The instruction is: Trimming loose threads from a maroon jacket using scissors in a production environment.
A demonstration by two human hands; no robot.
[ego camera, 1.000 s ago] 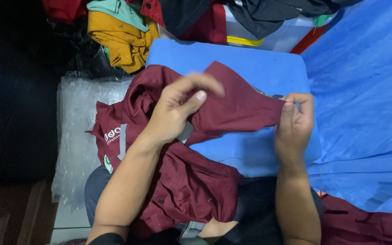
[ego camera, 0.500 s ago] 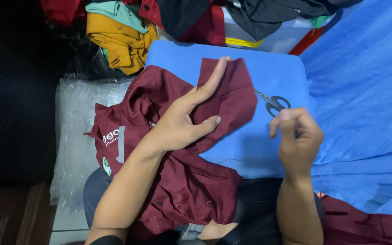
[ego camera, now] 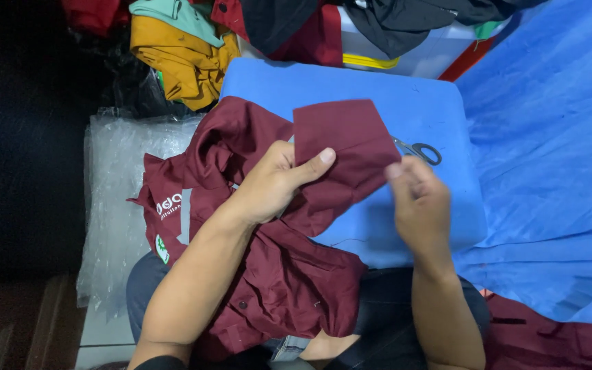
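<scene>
A maroon work shirt lies bunched across my lap and onto a blue padded surface. My left hand grips the shirt's sleeve, thumb pressed on the folded cuff end. At the sleeve's right edge my right hand is blurred, with its fingers pinched together; whether it holds the cloth I cannot tell. A white logo and a small green patch show on the shirt's left side.
Small scissors lie on the blue surface just right of the sleeve. Clear plastic bags sit at the left. A heap of yellow, teal, red and dark clothes fills the top. Blue fabric spreads at the right.
The sleeve, earlier stretched between both hands, has been folded back to the left. My left hand now clamps it with the thumb, and my right hand has come in to its edge.
</scene>
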